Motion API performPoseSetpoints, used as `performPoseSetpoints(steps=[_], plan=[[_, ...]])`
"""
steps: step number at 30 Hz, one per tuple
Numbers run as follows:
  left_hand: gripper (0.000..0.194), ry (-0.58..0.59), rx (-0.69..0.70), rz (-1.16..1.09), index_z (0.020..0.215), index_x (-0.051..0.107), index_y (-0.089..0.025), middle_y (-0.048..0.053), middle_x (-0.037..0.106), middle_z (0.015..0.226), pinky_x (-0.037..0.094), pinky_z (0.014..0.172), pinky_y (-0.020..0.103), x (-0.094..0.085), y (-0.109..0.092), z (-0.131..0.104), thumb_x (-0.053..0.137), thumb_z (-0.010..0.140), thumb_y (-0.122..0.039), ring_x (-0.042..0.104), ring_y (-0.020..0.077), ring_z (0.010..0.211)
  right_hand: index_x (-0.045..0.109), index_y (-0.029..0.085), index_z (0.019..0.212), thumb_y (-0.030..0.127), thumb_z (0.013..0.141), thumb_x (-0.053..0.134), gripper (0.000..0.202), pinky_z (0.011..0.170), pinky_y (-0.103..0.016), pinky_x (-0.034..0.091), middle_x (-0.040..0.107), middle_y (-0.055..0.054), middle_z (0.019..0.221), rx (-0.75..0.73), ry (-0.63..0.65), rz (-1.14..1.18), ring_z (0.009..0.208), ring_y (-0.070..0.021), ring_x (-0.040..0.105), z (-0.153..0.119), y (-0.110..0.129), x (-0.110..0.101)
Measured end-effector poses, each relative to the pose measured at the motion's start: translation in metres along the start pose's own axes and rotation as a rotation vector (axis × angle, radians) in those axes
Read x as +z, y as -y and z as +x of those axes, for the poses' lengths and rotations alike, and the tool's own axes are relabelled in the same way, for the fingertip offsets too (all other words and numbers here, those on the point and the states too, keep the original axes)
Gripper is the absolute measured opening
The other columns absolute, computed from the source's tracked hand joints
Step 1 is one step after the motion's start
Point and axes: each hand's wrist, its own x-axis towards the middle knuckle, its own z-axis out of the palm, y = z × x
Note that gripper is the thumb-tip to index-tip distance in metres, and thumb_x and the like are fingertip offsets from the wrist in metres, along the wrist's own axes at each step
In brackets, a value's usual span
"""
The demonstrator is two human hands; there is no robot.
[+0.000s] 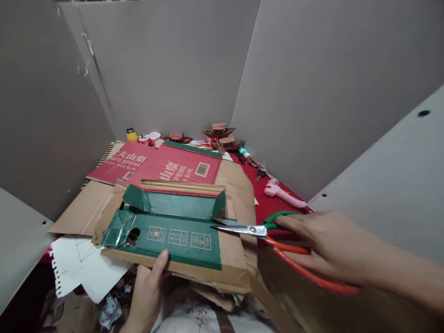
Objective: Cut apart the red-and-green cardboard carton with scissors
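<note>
Scissors with one green and one red-orange handle are in my right hand, fingers through the loops. Their blades are slightly parted and point left, over the right part of a green and brown cardboard piece. My left hand grips the near edge of this cardboard, thumb on top and the other fingers hidden below. A folded green strip stands along its far side, and clear tape shines on its left end.
Red printed cardboard lies behind. Beyond are a yellow bottle, paper cups and small wooden boats. A pink glue gun is on the right of the red table. White paper lies left; grey panels surround everything.
</note>
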Motion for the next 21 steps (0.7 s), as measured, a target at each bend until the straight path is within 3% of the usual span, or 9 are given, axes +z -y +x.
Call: performPoseSetpoints(steps=[3, 8, 12, 15, 18, 21], plan=[[0.072, 0.059, -0.04, -0.105, 0.125, 0.057, -0.019, 0.007, 0.071, 0.105, 0.054, 0.089, 0.034, 0.007, 0.002, 0.007, 0.085, 0.061, -0.036, 0.066, 0.0249, 0.102, 0.057, 0.023, 0.088, 0.057, 0.089, 0.038, 0.04, 0.061, -0.036, 0.038, 0.066, -0.008, 0.079, 0.046, 0.088, -0.005, 0.07, -0.0264, 0.062, 0.009, 0.005, -0.009], [0.074, 0.075, -0.078, -0.165, 0.129, 0.055, -0.023, 0.006, 0.069, 0.116, 0.046, 0.103, 0.039, 0.006, 0.014, 0.014, 0.083, 0.062, -0.037, 0.059, 0.0266, 0.118, 0.061, 0.024, 0.087, 0.057, 0.091, 0.036, 0.042, 0.06, -0.032, 0.035, 0.066, -0.007, 0.08, 0.083, 0.22, 0.097, 0.067, -0.022, 0.059, 0.018, 0.011, -0.018], [0.052, 0.063, 0.036, 0.069, 0.114, 0.065, -0.02, 0.005, 0.069, 0.114, 0.034, 0.114, 0.038, 0.0, 0.018, 0.014, 0.078, 0.068, -0.041, 0.052, 0.0267, 0.127, 0.06, 0.023, 0.087, 0.052, 0.089, 0.037, 0.038, 0.06, -0.034, 0.034, 0.067, -0.011, 0.08, 0.195, 0.257, -0.032, 0.069, -0.0268, 0.062, 0.015, 0.026, -0.023], [0.032, 0.117, -0.016, 0.275, 0.09, 0.072, -0.019, 0.007, 0.073, 0.103, 0.034, 0.114, 0.04, -0.006, 0.015, 0.018, 0.078, 0.066, -0.039, 0.055, 0.03, 0.124, 0.059, 0.022, 0.087, 0.049, 0.09, 0.034, 0.037, 0.058, -0.033, 0.032, 0.067, -0.012, 0.079, 0.212, 0.292, -0.046, 0.071, -0.0295, 0.066, 0.011, 0.042, -0.023], [0.024, 0.18, -0.077, 0.377, 0.077, 0.074, -0.019, 0.008, 0.074, 0.09, 0.038, 0.111, 0.044, -0.009, 0.012, 0.023, 0.08, 0.062, -0.037, 0.06, 0.0333, 0.117, 0.057, 0.021, 0.084, 0.043, 0.09, 0.035, 0.032, 0.053, -0.031, 0.026, 0.067, -0.011, 0.073, 0.174, 0.233, -0.076, 0.066, -0.0294, 0.066, 0.009, 0.05, -0.016], [0.021, 0.143, 0.034, 0.424, 0.076, 0.073, -0.021, 0.007, 0.074, 0.098, 0.036, 0.112, 0.042, -0.008, 0.013, 0.024, 0.076, 0.066, -0.04, 0.056, 0.0318, 0.122, 0.056, 0.02, 0.08, 0.041, 0.088, 0.042, 0.026, 0.049, -0.03, 0.018, 0.061, -0.008, 0.059, 0.123, 0.122, -0.153, 0.052, -0.0262, 0.061, 0.006, 0.044, -0.005]])
